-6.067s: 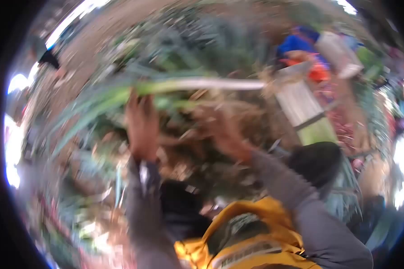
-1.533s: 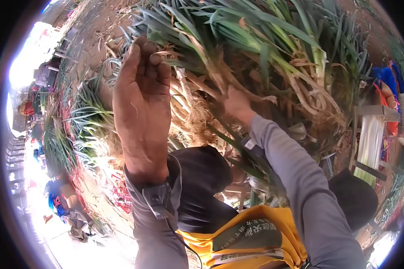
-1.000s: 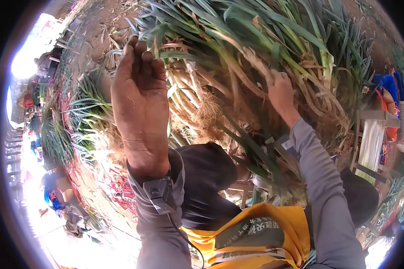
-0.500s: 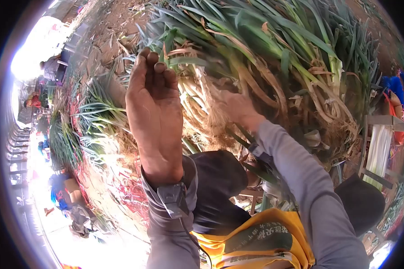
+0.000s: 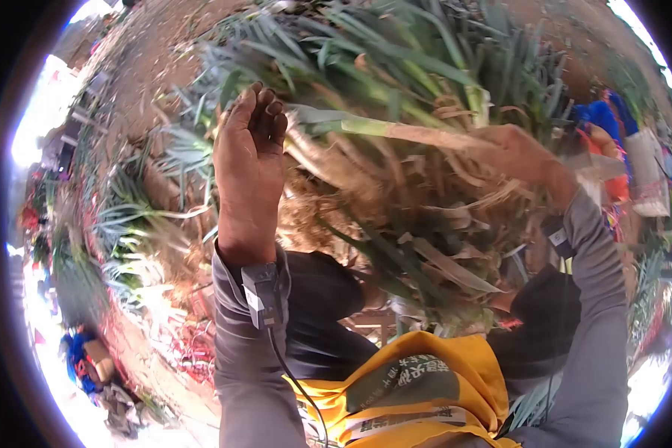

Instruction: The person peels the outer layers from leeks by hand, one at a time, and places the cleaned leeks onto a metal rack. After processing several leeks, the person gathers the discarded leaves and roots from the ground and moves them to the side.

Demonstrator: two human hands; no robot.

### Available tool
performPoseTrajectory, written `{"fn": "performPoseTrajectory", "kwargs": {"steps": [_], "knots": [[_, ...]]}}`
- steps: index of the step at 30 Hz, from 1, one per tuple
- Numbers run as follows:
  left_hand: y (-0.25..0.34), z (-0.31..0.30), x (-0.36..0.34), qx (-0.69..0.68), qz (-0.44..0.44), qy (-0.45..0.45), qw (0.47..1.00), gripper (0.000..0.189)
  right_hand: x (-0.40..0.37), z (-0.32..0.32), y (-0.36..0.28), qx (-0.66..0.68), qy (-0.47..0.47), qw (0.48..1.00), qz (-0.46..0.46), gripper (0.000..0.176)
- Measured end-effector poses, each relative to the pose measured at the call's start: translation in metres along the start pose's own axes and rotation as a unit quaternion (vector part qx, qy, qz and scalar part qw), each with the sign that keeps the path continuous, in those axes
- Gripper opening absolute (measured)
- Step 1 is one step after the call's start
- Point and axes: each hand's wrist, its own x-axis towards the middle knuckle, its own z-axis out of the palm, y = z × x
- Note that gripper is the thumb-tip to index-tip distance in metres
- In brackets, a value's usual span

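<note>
My right hand (image 5: 526,160) is closed around the root end of a long green onion (image 5: 418,134), held level above the heap. The onion's leafy end reaches left to beside the fingers of my left hand (image 5: 250,168). That hand is raised with its palm toward me, fingers loosely curled, and nothing shows in the palm. Beneath both hands spreads a heap of green onions (image 5: 396,56), leaves pointing away from me and dry, tangled roots nearer. Motion blurs the right hand and part of the heap.
More green onions (image 5: 138,246) lie on the ground at left, near red strands (image 5: 190,351). My knees are close below the heap, with loose leaves (image 5: 452,265) between them. Blue and orange items (image 5: 605,134) and a pale box-like object (image 5: 644,175) stand at right.
My right hand has moved right from the rooty stalks in the middle and now holds a single green onion stretched sideways. My left hand keeps nearly the same pose. The view has shifted somewhat.
</note>
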Motion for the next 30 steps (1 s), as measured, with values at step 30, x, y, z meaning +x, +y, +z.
{"fn": "performPoseTrajectory", "kwargs": {"steps": [30], "knots": [[-0.148, 0.191, -0.029, -0.015, -0.101, -0.269, 0.958, 0.036, -0.214, -0.010, 0.052, -0.051, 0.145, 0.982, 0.109, 0.036]]}}
